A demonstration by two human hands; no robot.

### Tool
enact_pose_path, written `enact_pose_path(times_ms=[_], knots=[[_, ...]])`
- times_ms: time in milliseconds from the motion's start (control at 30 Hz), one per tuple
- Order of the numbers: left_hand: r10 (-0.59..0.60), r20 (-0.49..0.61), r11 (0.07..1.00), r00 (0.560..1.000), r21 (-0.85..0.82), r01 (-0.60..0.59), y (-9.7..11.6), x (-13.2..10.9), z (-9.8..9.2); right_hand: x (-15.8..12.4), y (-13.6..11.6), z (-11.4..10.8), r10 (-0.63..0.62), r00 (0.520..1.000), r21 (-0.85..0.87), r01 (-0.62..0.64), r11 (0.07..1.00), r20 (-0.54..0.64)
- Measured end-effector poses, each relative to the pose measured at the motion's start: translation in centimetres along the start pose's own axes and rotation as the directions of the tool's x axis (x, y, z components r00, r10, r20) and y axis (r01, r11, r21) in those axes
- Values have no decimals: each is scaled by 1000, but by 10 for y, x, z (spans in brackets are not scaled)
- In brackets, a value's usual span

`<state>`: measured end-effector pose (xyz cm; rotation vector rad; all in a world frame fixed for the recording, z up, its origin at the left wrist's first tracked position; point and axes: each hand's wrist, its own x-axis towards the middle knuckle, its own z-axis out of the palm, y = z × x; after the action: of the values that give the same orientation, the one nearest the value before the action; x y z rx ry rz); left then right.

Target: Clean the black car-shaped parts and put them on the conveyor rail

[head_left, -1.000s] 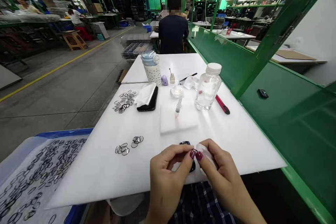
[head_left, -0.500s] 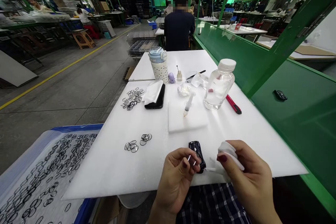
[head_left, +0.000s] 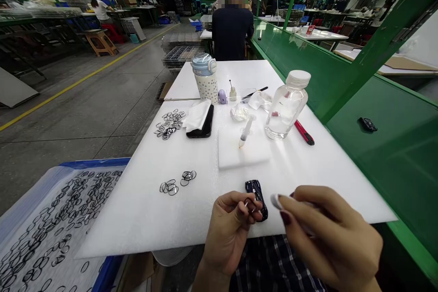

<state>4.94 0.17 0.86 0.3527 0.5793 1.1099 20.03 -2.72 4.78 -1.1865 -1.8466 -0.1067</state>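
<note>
My left hand (head_left: pixel 230 232) pinches a small dark ring (head_left: pixel 250 205) between thumb and fingers at the near edge of the white foam-covered table (head_left: pixel 191 223). Just behind it lies a shiny black bundle (head_left: pixel 256 195). To the right, my right hand (head_left: pixel 325 232) is closed on a white cloth (head_left: pixel 275 201), partly hidden by the fingers and slightly blurred. Loose black rings lie in two small groups (head_left: pixel 169 187) (head_left: pixel 188 177) left of my hands, and a larger pile (head_left: pixel 170 123) is farther back.
A syringe (head_left: pixel 246 131) rests on a foam pad (head_left: pixel 239 157). Around it stand a clear bottle (head_left: pixel 286 108), a red cutter (head_left: pixel 304 132), a phone (head_left: pixel 204 127) under tissue and a tumbler (head_left: pixel 206 80). At left is a blue-edged tray (head_left: pixel 99 162) of rings; a person (head_left: pixel 232 32) sits ahead.
My right hand has turned over, its back now more visible, with the cloth pinched nearer my left hand. The ring in my left hand has tilted. The camera view has shifted slightly.
</note>
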Motion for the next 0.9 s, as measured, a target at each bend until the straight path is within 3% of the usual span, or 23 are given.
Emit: enact_pose_path(times_ms=[200,267,300,333,400,467,500,567,633,767,900], knots=[[14,16,996,1000,88,-15,7,-1,-3,-1,8,-1,62,998,87,-61,994,-1],[90,-11,956,996,281,-84,14,-4,-5,-5,12,2,123,992,114,-121,986,-9],[165,-22,892,986,430,-140,17,-5,-7,-8,15,3,167,986,124,-164,979,-14],[262,-8,777,965,594,-205,19,-6,-9,-11,18,5,219,976,136,-215,967,-16],[441,136,422,887,841,-338,20,-8,-11,-18,24,9,312,950,164,-310,936,13],[502,368,68,783,885,-460,17,-8,-12,-24,28,15,377,924,188,-383,905,68],[492,466,-51,736,859,-510,13,-7,-12,-26,29,17,398,913,198,-409,891,95],[451,576,-179,682,807,-563,6,-5,-12,-28,29,21,422,893,215,-448,868,158],[416,599,-229,684,797,-558,1,-2,-13,-28,28,22,423,871,226,-478,849,250],[390,524,-213,757,851,-480,3,0,-14,-24,29,20,421,779,146,-536,832,464],[361,412,-162,837,911,-378,12,0,-16,-21,30,20,448,740,101,-564,819,501]])
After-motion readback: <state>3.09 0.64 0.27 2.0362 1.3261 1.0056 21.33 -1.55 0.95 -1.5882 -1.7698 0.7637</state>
